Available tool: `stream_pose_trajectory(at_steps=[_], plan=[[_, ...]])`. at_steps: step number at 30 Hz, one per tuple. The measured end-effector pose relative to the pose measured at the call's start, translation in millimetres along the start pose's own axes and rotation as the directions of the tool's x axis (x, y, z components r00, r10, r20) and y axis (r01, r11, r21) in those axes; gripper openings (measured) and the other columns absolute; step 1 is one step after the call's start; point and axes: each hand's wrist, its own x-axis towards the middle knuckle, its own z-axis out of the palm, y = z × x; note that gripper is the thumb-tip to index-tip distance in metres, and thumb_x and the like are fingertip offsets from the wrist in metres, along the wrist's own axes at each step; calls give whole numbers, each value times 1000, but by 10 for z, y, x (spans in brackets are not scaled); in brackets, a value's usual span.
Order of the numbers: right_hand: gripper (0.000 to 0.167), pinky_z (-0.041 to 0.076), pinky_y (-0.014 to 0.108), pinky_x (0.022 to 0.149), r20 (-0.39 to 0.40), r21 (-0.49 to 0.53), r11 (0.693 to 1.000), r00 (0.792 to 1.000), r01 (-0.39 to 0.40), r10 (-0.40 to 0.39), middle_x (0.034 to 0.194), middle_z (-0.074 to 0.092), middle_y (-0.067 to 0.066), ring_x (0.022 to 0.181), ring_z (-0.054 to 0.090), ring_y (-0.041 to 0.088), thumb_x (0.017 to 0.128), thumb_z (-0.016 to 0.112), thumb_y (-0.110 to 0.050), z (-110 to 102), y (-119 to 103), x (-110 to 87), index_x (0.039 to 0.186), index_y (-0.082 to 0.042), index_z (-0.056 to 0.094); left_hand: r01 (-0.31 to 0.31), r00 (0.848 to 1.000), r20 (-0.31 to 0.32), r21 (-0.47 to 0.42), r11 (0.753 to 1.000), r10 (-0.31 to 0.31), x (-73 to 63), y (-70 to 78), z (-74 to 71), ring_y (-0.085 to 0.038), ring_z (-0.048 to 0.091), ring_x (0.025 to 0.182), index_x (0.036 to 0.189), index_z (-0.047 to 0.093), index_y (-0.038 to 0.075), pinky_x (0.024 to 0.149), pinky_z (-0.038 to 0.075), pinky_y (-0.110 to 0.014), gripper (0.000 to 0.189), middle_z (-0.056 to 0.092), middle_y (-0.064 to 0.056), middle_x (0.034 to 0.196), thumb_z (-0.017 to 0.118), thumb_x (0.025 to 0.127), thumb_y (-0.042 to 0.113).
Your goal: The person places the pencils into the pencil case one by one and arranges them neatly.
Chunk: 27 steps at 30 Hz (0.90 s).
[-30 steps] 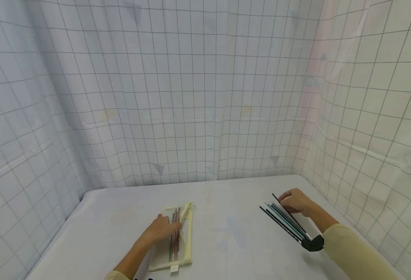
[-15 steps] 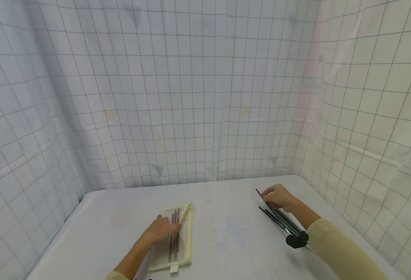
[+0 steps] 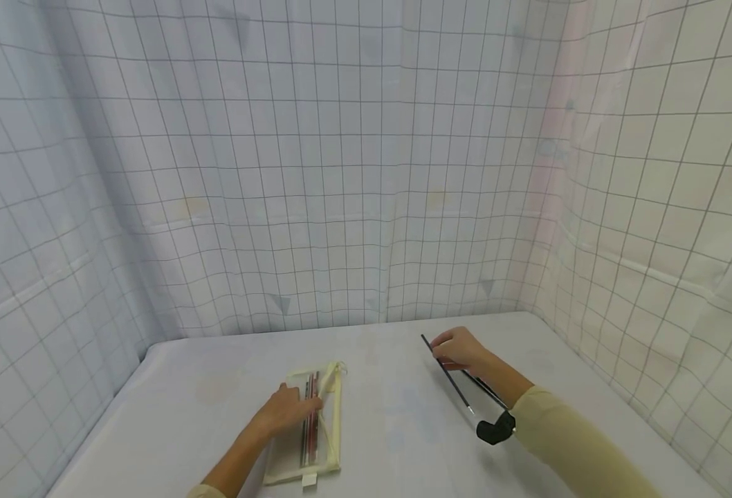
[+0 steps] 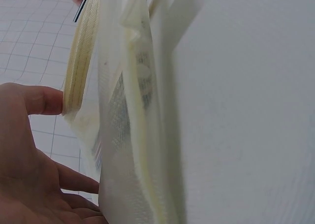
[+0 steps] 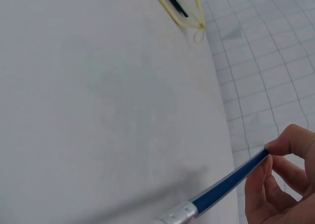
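Observation:
On the left of the table lies a see-through mesh zip pouch (image 3: 331, 453) with cream edging, several long, thin pencils (image 3: 310, 436) inside. Over it lies my left hand (image 3: 286, 409), thumb towards the zip side and fingers spread across the mesh. In the left wrist view the thumb touches the end of the zip tape (image 4: 78, 71), while the other fingers reach the mesh wall below. My right hand (image 3: 459, 349) pinches a dark blue pencil (image 5: 229, 187) near one end. Its silver metal collar (image 5: 179, 214) points back towards me, angled over the table.
Dark pencils (image 3: 487, 389) lie beyond the right forearm, mostly covered by it. A black camera mount (image 3: 495, 427) sits at the right wrist. Gridded white cloth (image 3: 366, 173) hangs behind the table (image 3: 391, 415) and along both sides.
My right hand has moved left from above the pencil group, carrying the pinched pencil away from the others. The left hand and the pouch have stayed in place.

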Motion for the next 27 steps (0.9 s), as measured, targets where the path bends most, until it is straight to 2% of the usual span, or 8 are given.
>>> stream_pose_trajectory(at_steps=[5, 15, 22, 27], plan=[[23, 60, 37, 74, 26, 37, 999, 1000, -14, 13, 99, 70, 12, 84, 66, 24, 89, 71, -1, 252, -106, 27, 111, 4, 73, -7, 1000, 1, 1, 1000, 7, 17, -43, 17, -67, 38, 131, 125, 51, -29, 105, 36, -71, 81, 36, -55, 138, 61, 88, 43], [18, 61, 36, 73, 62, 97, 995, 998, -32, 27, 96, 70, 11, 79, 66, 22, 88, 73, -1, 627, -235, 33, 106, 2, 74, 15, 1000, 20, -27, 1000, -15, 23, -10, 6, -66, 34, 135, 130, 48, -28, 109, 32, -70, 83, 33, -53, 143, 61, 88, 42], [17, 60, 35, 71, 50, 128, 990, 998, -51, 44, 94, 70, 11, 76, 66, 21, 89, 74, 0, 832, -232, 35, 105, 2, 73, 15, 1000, 19, -18, 1000, -14, 12, 4, -10, -66, 34, 134, 130, 49, -29, 108, 34, -70, 83, 33, -54, 142, 61, 88, 42], [17, 60, 33, 69, 56, 147, 987, 997, -60, 52, 93, 69, 12, 74, 65, 19, 88, 74, 1, 1053, -213, 10, 105, 2, 73, 4, 1000, 25, -12, 1000, -3, 17, 2, -13, -67, 35, 133, 129, 49, -28, 108, 33, -71, 83, 33, -54, 142, 61, 88, 42]])
